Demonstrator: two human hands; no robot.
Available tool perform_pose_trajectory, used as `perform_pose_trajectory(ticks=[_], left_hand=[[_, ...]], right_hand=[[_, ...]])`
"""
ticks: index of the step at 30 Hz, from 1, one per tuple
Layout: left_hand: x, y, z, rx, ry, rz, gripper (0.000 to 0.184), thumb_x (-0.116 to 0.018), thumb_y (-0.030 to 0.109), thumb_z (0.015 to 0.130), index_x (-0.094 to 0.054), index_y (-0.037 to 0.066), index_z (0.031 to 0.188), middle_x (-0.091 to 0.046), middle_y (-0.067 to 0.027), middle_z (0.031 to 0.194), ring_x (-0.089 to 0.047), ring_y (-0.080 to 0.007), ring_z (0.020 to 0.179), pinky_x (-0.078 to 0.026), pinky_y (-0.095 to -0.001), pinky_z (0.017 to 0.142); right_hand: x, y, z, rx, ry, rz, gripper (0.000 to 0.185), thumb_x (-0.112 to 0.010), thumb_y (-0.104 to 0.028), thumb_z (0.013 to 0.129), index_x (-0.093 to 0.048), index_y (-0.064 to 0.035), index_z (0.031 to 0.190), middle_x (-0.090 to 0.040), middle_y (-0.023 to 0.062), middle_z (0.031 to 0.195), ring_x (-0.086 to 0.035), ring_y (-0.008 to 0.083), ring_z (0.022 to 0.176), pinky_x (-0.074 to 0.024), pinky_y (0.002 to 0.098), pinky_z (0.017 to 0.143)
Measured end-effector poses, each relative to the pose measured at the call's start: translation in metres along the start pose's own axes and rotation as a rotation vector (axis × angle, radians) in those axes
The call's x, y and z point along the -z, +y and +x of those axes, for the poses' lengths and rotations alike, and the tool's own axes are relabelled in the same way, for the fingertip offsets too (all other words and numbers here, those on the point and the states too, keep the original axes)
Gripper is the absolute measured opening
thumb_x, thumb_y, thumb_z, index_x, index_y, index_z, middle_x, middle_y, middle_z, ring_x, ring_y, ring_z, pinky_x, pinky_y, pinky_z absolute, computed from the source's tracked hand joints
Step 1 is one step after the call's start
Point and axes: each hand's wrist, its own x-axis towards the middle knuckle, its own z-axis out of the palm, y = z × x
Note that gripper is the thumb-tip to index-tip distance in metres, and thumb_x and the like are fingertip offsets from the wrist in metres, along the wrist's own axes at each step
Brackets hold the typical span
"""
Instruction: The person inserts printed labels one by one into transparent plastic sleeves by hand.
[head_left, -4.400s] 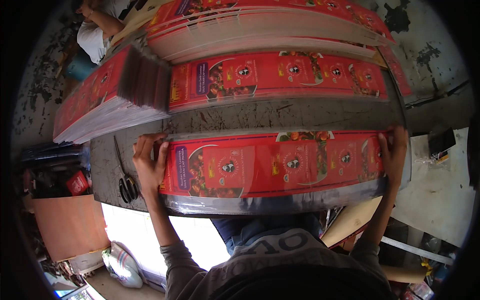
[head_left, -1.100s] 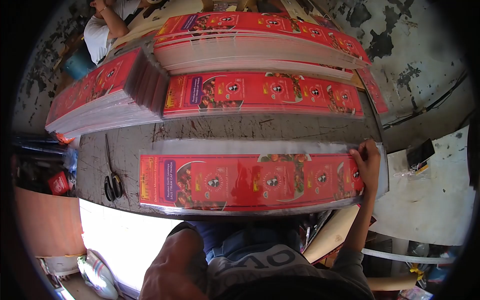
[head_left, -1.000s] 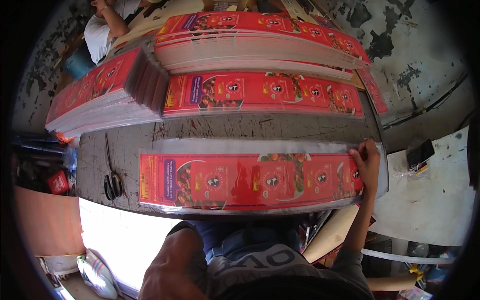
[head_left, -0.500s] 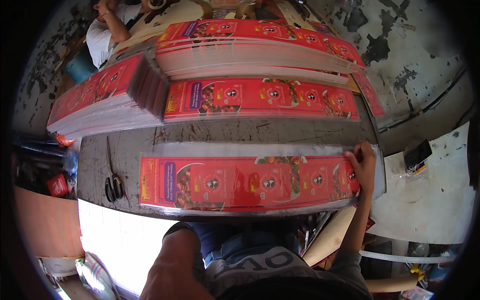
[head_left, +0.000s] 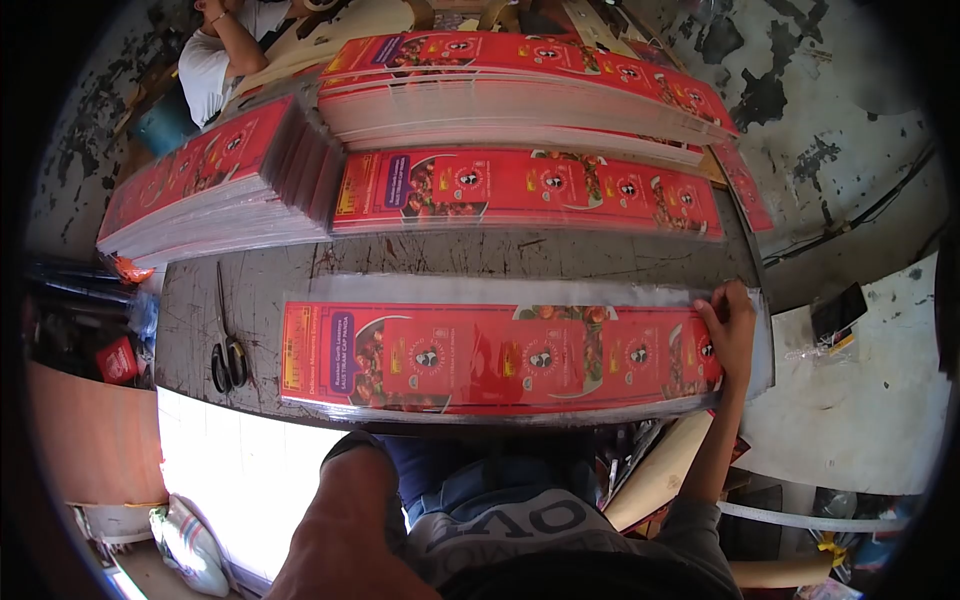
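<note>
A long red printed sheet [head_left: 480, 360] in clear plastic lies flat along the table's near edge, with bare plastic showing above and below the print. My right hand [head_left: 732, 318] rests on its right end, thumb apart from the bent fingers. My left arm [head_left: 345, 520] reaches down toward the bottom of the view; the left hand is out of view. Black-handled scissors [head_left: 228, 362] lie left of the sheet. Beyond it, another red sheet [head_left: 525, 190] lies parallel to the edge.
A thick slanted stack [head_left: 200, 190] of red sheets fills the table's left side, and taller stacks [head_left: 520, 100] stand at the back. A person in a white shirt [head_left: 207, 72] sits at the far left. Scratched grey table surface [head_left: 440, 258] shows between the sheets.
My left hand has left the sheet's left end and gone out of view. The sheet has shifted left in view. My right hand stays at its right end.
</note>
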Motion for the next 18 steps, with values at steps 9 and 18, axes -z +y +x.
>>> perform_pose_trajectory(ticks=[9,18], left_hand=[[0.006,0.000,0.007,-0.036,-0.025,-0.028,0.049,-0.024,0.056,0.091,-0.050,0.031,0.125,-0.055,-0.0060,0.061,-0.051,-0.0099,0.047,-0.029,-0.0216,0.043],[0.012,0.003,0.011,0.023,-0.051,0.046,0.048,-0.028,0.055,0.090,-0.050,0.029,0.124,-0.053,-0.0047,0.058,-0.049,-0.0092,0.045,-0.028,-0.0218,0.043]], right_hand=[[0.000,-0.001,0.000,-0.004,-0.004,-0.024,0.029,-0.071,-0.012,0.068,-0.044,-0.0012,0.068,-0.042,0.0103,0.065,-0.042,0.0265,0.061,-0.0331,0.0356,0.059],[-0.002,0.004,0.000,0.023,0.007,-0.023,0.029,-0.070,-0.011,0.068,-0.043,-0.0019,0.070,-0.042,0.0095,0.065,-0.041,0.0264,0.061,-0.0337,0.0351,0.058]])
